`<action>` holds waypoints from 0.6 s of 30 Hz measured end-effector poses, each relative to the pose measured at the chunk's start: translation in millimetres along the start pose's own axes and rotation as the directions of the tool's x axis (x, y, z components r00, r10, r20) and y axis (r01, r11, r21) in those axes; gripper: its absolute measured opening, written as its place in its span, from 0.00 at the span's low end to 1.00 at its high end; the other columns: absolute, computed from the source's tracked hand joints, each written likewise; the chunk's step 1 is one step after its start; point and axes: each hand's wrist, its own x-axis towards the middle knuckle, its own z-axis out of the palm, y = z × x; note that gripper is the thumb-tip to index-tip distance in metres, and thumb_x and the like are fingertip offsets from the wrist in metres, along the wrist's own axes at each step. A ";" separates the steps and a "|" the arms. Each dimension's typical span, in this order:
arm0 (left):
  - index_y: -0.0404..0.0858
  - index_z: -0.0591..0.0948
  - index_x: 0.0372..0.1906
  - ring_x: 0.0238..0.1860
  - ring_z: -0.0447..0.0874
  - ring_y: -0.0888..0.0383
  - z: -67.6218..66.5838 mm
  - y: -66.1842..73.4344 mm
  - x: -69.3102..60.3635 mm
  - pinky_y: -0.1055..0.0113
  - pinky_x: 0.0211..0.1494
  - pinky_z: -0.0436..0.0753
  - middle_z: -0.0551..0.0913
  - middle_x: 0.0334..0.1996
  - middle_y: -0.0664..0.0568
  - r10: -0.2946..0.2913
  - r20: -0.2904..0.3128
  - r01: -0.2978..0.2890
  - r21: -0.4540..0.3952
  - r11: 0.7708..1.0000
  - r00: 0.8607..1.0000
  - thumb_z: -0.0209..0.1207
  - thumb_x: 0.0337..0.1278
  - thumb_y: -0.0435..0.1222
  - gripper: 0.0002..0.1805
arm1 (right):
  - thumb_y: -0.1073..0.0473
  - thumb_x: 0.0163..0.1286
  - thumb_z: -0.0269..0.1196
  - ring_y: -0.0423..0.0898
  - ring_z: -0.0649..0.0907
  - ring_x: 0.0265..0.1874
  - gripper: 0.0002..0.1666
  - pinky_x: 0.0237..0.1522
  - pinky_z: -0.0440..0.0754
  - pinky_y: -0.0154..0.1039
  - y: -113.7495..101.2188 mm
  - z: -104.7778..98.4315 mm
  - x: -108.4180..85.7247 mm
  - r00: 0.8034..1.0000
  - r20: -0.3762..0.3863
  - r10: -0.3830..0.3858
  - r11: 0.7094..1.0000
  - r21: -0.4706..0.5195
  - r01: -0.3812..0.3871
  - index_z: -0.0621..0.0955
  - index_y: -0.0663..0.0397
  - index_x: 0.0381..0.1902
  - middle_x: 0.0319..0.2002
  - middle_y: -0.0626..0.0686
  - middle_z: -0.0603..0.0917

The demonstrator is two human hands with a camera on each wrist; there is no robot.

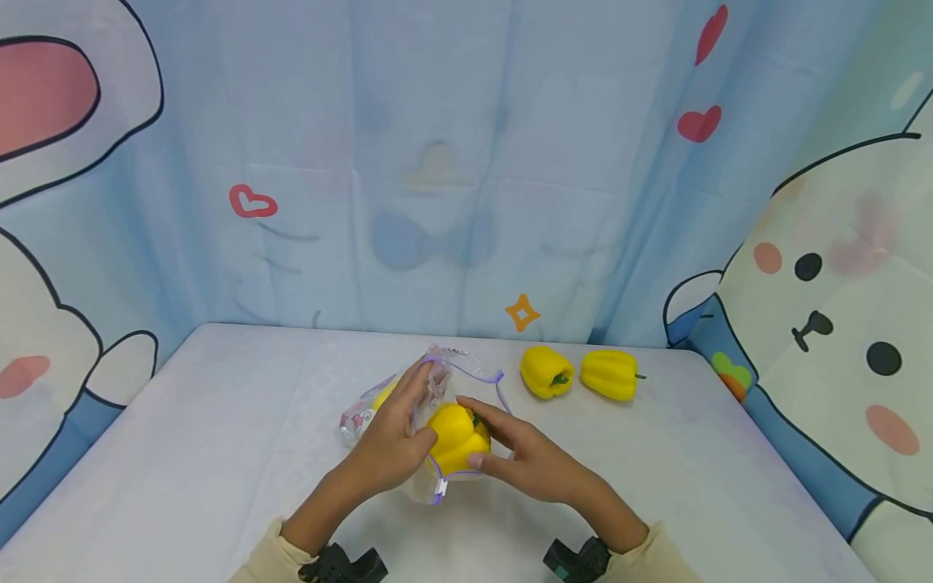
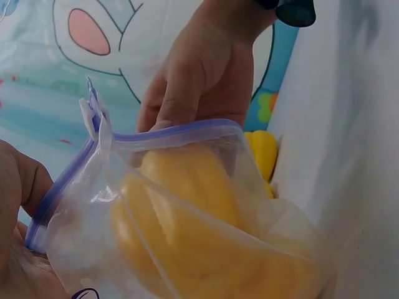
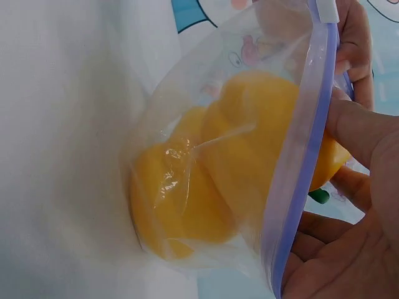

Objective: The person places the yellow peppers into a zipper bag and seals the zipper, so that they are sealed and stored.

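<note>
A clear zip bag [image 1: 354,414] with a purple seal stands with its mouth spread wide. My left hand [image 1: 389,445] holds the bag's rim, the thumb hooked over the edge. In my right hand [image 1: 539,457] a yellow bell pepper [image 1: 457,437] is gripped between thumb and fingers at the bag's mouth. From the right wrist view, most of that pepper lies inside the bag, its green stem [image 3: 319,195] toward the fingers. Another yellow pepper [image 3: 168,205] rests deeper in the bag, seen through the plastic.
Two more yellow bell peppers, one [image 1: 547,372] with its stem facing forward and one [image 1: 608,375] with its stem to the right, lie beyond the right hand. They sit on a white-covered table [image 1: 219,405]. A blue cartoon curtain [image 1: 408,105] hangs behind it.
</note>
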 end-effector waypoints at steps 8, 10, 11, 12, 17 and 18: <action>0.34 0.49 0.76 0.75 0.47 0.50 -1.4 -0.1 0.5 0.57 0.71 0.56 0.45 0.77 0.47 0.001 -0.004 -0.001 -0.014 1.000 1.000 0.52 0.52 0.24 0.44 | 0.57 0.70 0.62 0.46 0.60 0.71 0.40 0.68 0.61 0.45 -5.6 -2.7 -1.6 1.000 0.003 0.007 1.000 0.000 -0.007 0.59 0.53 0.75 0.74 0.52 0.60; 0.34 0.50 0.76 0.74 0.48 0.50 -2.3 0.4 0.8 0.58 0.70 0.58 0.45 0.77 0.48 -0.003 -0.010 0.003 -0.022 1.000 1.000 0.52 0.52 0.23 0.44 | 0.56 0.70 0.61 0.47 0.58 0.72 0.39 0.69 0.59 0.48 -8.7 -5.4 -2.6 1.000 -0.030 0.005 0.999 -0.033 -0.006 0.60 0.52 0.75 0.73 0.52 0.60; 0.34 0.50 0.76 0.74 0.48 0.50 -2.6 0.7 1.0 0.58 0.70 0.59 0.46 0.77 0.48 -0.006 -0.014 0.005 -0.022 1.000 1.000 0.52 0.52 0.23 0.44 | 0.55 0.70 0.61 0.47 0.57 0.73 0.39 0.69 0.58 0.48 -10.4 -6.8 -3.0 0.999 -0.054 0.005 0.999 -0.053 -0.008 0.60 0.51 0.75 0.74 0.51 0.60; 0.34 0.51 0.76 0.74 0.48 0.50 -2.9 0.9 1.0 0.58 0.70 0.59 0.46 0.77 0.48 -0.009 -0.016 0.009 -0.024 1.000 1.000 0.52 0.52 0.23 0.44 | 0.55 0.71 0.61 0.47 0.57 0.73 0.38 0.69 0.58 0.49 -12.2 -8.0 -3.3 0.997 -0.078 0.005 0.998 -0.067 -0.011 0.61 0.49 0.75 0.74 0.50 0.59; 0.35 0.50 0.77 0.75 0.48 0.51 -3.2 2.2 0.8 0.57 0.70 0.58 0.45 0.77 0.48 0.001 -0.016 -0.001 -0.002 1.000 1.000 0.52 0.54 0.23 0.44 | 0.54 0.71 0.60 0.47 0.55 0.74 0.34 0.67 0.60 0.49 -19.8 -12.9 -5.6 0.985 -0.170 -0.015 0.992 -0.123 -0.006 0.65 0.46 0.73 0.75 0.49 0.57; 0.35 0.50 0.77 0.75 0.47 0.51 -3.3 2.9 0.9 0.57 0.70 0.57 0.45 0.77 0.49 0.007 -0.015 -0.007 0.004 1.000 1.000 0.51 0.54 0.23 0.44 | 0.55 0.71 0.60 0.47 0.54 0.74 0.33 0.67 0.60 0.50 -20.8 -13.9 -6.2 0.984 -0.178 -0.026 0.991 -0.132 0.002 0.66 0.46 0.72 0.75 0.49 0.56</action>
